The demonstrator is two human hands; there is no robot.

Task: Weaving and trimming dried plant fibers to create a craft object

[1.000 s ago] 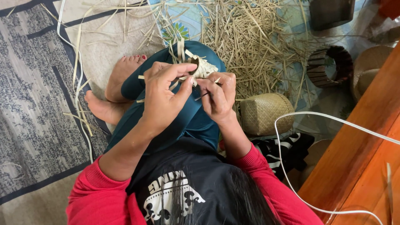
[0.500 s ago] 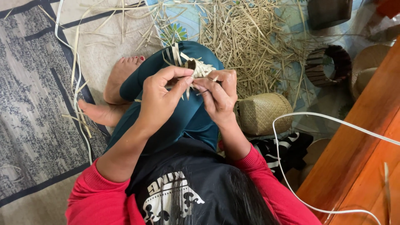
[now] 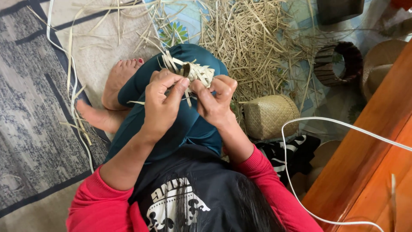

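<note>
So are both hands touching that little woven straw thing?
Touching. The head view shows the left hand and the right hand both pinching the small woven piece, fingers pressed against its strips.

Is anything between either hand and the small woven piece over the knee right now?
Nothing visible is in the way. The left hand and the right hand both already touch the small woven piece, fingers pinching its lower edge and loose strips above the teal-clad knee. The finished woven basket and straw pile lie off to the side.
</note>
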